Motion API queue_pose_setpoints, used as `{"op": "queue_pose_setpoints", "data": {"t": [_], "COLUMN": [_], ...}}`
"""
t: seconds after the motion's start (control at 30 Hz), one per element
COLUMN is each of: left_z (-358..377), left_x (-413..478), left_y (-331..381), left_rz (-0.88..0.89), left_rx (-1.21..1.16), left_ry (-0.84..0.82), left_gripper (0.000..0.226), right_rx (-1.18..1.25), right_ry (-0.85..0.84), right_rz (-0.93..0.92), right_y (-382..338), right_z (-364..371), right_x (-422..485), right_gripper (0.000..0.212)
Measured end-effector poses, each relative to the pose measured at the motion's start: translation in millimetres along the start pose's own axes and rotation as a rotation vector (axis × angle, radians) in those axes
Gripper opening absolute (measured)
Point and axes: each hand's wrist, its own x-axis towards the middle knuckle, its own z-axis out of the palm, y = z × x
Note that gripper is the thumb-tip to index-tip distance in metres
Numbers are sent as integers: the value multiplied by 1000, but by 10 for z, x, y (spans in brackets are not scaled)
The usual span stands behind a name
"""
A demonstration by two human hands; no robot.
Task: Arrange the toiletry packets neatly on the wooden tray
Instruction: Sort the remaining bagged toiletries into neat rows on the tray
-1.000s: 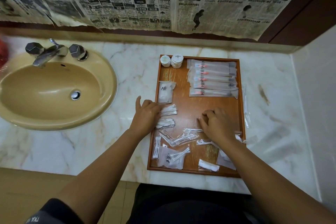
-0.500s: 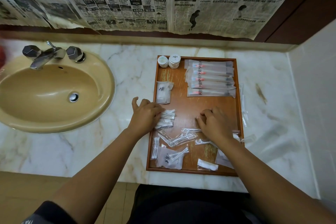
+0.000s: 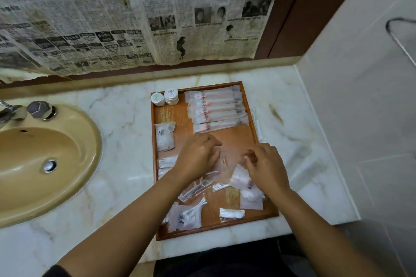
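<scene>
So the packets are all sitting on the tray (image 3: 234, 139), middle of the frame. Long ones (image 3: 217, 110) are lying in a tidy stack upper right and the soaps (image 3: 167, 98) are tucked in its upper left corner, I'm guessing sorted by type. The lower half is looking messy, with a swab packet (image 3: 185, 217) and others lying skewed. Left hand (image 3: 198, 155) and right hand (image 3: 266, 165) are hovering curled over the centre with something clear and blurry between them. I can't tell if either's gripping it. The sink (image 3: 45, 164) is sitting far left.
</scene>
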Motion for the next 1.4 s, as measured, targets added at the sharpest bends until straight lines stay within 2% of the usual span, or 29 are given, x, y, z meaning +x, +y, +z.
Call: {"op": "queue_pose_setpoints", "data": {"t": [0.13,0.33,0.5,0.63,0.83,0.97,1.1,1.2,1.4], "left_z": [208,485,629,743,852,854,888,902,939], "left_x": [549,1500,2030,2169,2211,2188,2139,2088,1967], "left_y": [372,620,697,706,741,756,791,827,840], "left_rz": [62,47,-79,-121,-115,-182,-235,-247,-325], "left_rx": [60,219,531,650,678,616,578,585,478], "left_ry": [-147,-242,-530,-627,-606,-590,-568,-550,-482], "left_gripper": [23,29,37,43,39,27,34,40,20], "right_rx": [80,222,246,217,150,180,296,408,544], "right_ry": [-9,-73,-108,-136,-179,-215,-236,-186,-138], "right_rz": [178,369,417,403,394,490,617,714,797], "right_y": [264,435,537,561,616,660,761,860,975], "right_z": [-156,-116,4,59,65,-28,-120,-220,-365], "right_x": [48,473,789,891,974,988,923,843,727], "right_gripper": [30,35,37,40,34,26,23,18,13]}}
